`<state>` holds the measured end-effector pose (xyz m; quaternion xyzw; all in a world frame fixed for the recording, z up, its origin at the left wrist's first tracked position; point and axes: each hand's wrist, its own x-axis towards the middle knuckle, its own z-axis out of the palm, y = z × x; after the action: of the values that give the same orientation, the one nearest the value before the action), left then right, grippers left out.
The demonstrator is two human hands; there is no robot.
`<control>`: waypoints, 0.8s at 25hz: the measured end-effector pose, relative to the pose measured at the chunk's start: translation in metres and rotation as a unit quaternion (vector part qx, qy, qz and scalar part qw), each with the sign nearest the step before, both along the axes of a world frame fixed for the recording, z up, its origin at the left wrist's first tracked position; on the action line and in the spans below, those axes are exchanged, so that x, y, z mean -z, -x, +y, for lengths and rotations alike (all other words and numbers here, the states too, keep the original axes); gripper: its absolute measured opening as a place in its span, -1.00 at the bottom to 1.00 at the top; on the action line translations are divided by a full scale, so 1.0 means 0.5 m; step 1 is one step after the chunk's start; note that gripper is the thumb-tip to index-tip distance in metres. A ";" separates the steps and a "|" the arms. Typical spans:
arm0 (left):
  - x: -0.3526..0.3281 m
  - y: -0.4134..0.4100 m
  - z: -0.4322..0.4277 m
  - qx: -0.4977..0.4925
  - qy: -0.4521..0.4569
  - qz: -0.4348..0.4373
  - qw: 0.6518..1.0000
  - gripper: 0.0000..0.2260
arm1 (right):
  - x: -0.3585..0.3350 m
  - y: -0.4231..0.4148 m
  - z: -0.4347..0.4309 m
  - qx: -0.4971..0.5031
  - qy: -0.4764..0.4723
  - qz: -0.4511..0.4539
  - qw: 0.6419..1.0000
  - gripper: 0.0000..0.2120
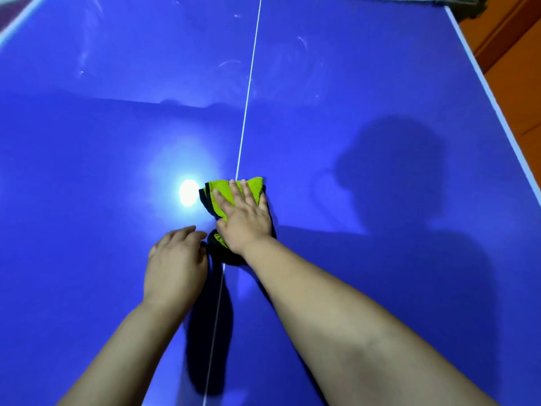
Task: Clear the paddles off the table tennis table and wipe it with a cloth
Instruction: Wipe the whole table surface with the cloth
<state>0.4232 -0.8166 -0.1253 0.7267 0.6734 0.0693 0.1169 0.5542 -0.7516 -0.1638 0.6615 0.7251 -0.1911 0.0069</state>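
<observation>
Your right hand (244,218) lies flat, fingers spread, pressing a folded green cloth (225,190) with a dark underside onto the blue bench (87,142), right on the white centre line (248,83). Your left hand (175,259) rests on the bench just beside the cloth's near end, fingers relaxed and lightly bent, holding nothing. No paddles are in view. The cloth looks soft, light and floppy, likely to bunch or unfold on the glossy top, so keep your palm over its middle and press evenly. Pale smears (229,63) show farther up the bench.
</observation>
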 end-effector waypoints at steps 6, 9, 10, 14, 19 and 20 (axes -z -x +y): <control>0.012 -0.254 0.099 -0.033 -0.014 0.013 0.999 -0.73 | 0.016 -0.249 0.146 -0.017 -0.018 0.018 1.000 -0.42; 0.022 -0.422 0.158 -0.023 -0.017 -0.001 1.000 -0.72 | 0.030 -0.433 0.194 0.027 -0.037 0.019 0.999 -0.42; 0.026 -0.478 0.172 -0.013 -0.016 -0.005 1.000 -0.72 | 0.032 -0.495 0.203 0.041 -0.044 0.017 0.998 -0.42; 0.039 -0.665 0.203 0.038 -0.007 -0.006 0.999 -0.70 | 0.037 -0.711 0.220 0.101 -0.056 0.006 0.993 -0.41; 0.049 -0.834 0.203 0.093 -0.002 -0.009 0.996 -0.71 | 0.038 -0.963 0.190 0.190 -0.052 -0.020 0.980 -0.41; 0.050 -0.855 0.199 0.103 -0.003 -0.010 0.995 -0.70 | 0.037 -1.001 0.178 0.204 -0.050 -0.023 0.977 -0.41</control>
<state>0.8509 -0.7170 -0.1504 0.7916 0.5937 0.0665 0.1282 1.0548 -0.6624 -0.1822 0.7993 0.5832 -0.1368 -0.0480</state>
